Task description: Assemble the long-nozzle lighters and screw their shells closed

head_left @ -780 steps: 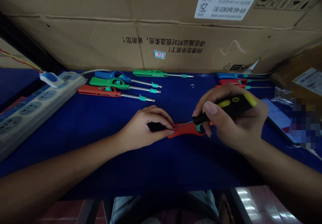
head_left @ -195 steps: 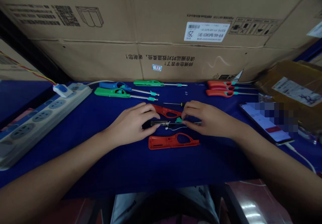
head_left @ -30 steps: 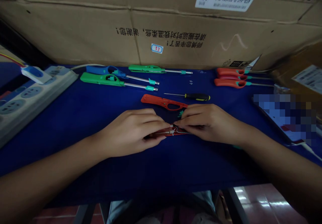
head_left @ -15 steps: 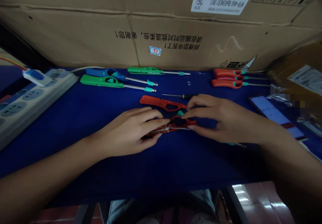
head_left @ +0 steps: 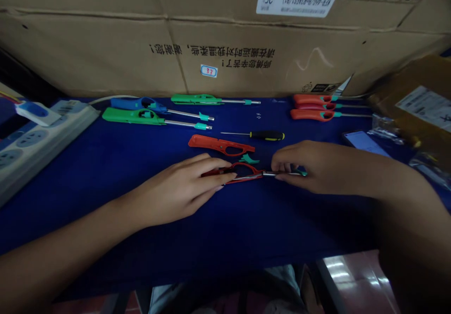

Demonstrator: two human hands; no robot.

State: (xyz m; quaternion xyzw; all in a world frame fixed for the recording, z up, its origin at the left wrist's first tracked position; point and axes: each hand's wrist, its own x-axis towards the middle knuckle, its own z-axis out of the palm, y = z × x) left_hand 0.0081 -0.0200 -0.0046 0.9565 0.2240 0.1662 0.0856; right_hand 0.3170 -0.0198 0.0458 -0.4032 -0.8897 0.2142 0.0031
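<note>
My left hand (head_left: 183,187) lies on the blue cloth with its fingers pressing down the handle end of an opened red lighter shell (head_left: 243,169). My right hand (head_left: 310,166) pinches the metal tube (head_left: 271,174) that sticks out of that shell to the right, beside its teal tip. Just behind lies the other red half shell (head_left: 218,145), with a small teal trigger piece (head_left: 248,159) next to it. A black and yellow screwdriver (head_left: 262,135) rests further back, touched by neither hand.
Green and blue long lighters (head_left: 155,115) lie at the back left, two red ones (head_left: 313,107) at the back right. A white power strip (head_left: 31,135) sits on the left, a phone (head_left: 364,141) on the right. A large cardboard box (head_left: 225,36) walls the rear.
My right hand has slid to the right along the lighter to its metal tube. The left hand stays on the red shell. The view has shifted slightly right.
</note>
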